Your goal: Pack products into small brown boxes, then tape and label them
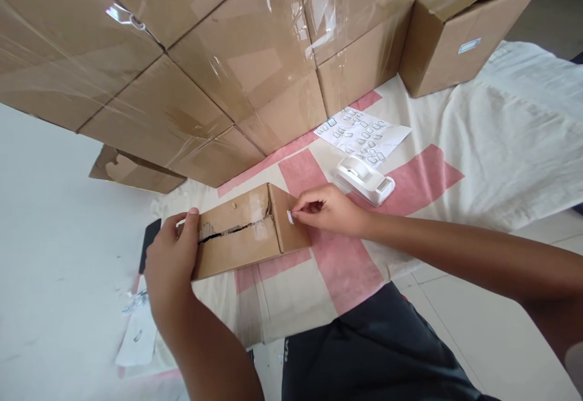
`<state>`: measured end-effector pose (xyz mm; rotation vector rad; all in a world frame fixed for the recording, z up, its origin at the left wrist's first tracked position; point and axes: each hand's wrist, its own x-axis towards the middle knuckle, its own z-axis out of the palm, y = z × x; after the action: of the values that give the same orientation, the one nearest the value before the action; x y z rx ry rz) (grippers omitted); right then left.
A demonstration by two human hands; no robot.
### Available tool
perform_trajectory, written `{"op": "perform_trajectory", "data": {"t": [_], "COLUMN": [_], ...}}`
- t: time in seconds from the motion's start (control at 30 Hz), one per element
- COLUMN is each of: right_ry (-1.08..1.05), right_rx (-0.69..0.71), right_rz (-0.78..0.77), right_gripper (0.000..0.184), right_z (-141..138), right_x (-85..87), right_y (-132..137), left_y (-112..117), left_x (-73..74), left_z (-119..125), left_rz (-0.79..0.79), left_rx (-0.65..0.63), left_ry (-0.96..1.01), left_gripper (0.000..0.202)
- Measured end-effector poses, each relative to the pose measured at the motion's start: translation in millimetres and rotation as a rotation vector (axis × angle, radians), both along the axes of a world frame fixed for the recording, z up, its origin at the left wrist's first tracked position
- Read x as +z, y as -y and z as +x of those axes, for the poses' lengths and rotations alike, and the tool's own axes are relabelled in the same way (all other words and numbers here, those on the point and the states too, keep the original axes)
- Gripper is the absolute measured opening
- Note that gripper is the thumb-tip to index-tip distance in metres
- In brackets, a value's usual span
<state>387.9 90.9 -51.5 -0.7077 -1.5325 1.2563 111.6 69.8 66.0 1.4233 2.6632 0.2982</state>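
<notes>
A small cardboard box [241,246] lies on the cloth in front of me, its top seam torn and partly taped. My left hand [173,249] grips the box's left end, thumb on top and the other fingers mostly hidden behind it. At the opposite end, my right hand [325,209] pinches a small white label [290,217] between thumb and fingertips. The label is against the box's right end face; whether it is stuck down I cannot tell. Just beyond my right hand sits a white tape dispenser [364,180].
Behind stands a wall of stacked cardboard boxes [246,54] wrapped in clear film. A sheet with several small labels [364,133] lies near it. A labelled box [469,30] stands at the back right. At left are a dark flat object [149,243] and white paper [139,334].
</notes>
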Motion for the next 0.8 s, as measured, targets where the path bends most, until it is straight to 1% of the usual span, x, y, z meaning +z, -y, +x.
{"op": "perform_trajectory", "data": {"t": [0.17, 0.23, 0.3, 0.37, 0.4, 0.43, 0.47, 0.53, 0.57, 0.6, 0.63, 0.7, 0.77, 0.8], "right_ry": [-0.021, 0.005, 0.046, 0.067, 0.07, 0.074, 0.086, 0.142, 0.184, 0.236, 0.297, 0.41, 0.452, 0.435], "right_rx": [0.029, 0.026, -0.001, -0.054, -0.067, -0.054, -0.003, 0.159, 0.231, 0.269, 0.281, 0.239, 0.162, 0.113], "right_rz": [-0.025, -0.051, -0.061, -0.017, 0.018, 0.05, 0.073, 0.094, 0.103, 0.117, 0.129, 0.13, 0.097, 0.076], "right_gripper": [0.011, 0.012, 0.016, 0.019, 0.026, 0.041, 0.062, 0.108, 0.126, 0.14, 0.151, 0.161, 0.164, 0.163], "right_z": [-1.0, -1.1, 0.0, 2.8, 4.7, 6.5, 8.2, 10.3, 10.7, 10.5, 9.9, 7.0, 1.5, -1.9], "right_x": [-3.0, -5.0, -6.6, -6.9, -6.6, -6.2, -5.8, -5.1, -4.6, -3.7, -2.3, 1.7, 4.7, 4.6], "right_y": [-1.4, -3.4, -6.4, -9.5, -10.7, -11.4, -11.5, -10.2, -8.6, -6.5, -3.7, 5.1, 19.5, 28.9], "left_y": [-0.8, -1.6, -2.6, -4.1, -5.1, -6.1, -7.3, -9.5, -10.7, -11.8, -12.9, -15.2, -17.2, -17.8], "left_x": [0.5, 0.8, 1.0, 0.5, -0.2, -1.3, -2.9, -6.8, -8.9, -10.8, -12.2, -13.3, -12.1, -11.3], "left_z": [0.2, 0.7, 0.5, -1.7, -3.8, -6.4, -9.4, -15.7, -18.6, -21.0, -23.1, -26.0, -28.2, -29.4], "left_rz": [-0.01, -0.012, -0.027, -0.052, -0.06, -0.064, -0.063, -0.05, -0.037, -0.022, -0.01, -0.005, -0.014, 0.0], "left_rx": [-0.024, -0.022, -0.019, -0.026, -0.039, -0.057, -0.079, -0.123, -0.14, -0.155, -0.168, -0.192, -0.224, -0.256], "left_ry": [0.002, 0.0, 0.005, 0.008, 0.01, 0.015, 0.023, 0.048, 0.059, 0.067, 0.074, 0.087, 0.133, 0.192], "left_gripper": [0.064, 0.065, 0.066, 0.067, 0.068, 0.069, 0.072, 0.076, 0.077, 0.076, 0.075, 0.072, 0.07, 0.07]}}
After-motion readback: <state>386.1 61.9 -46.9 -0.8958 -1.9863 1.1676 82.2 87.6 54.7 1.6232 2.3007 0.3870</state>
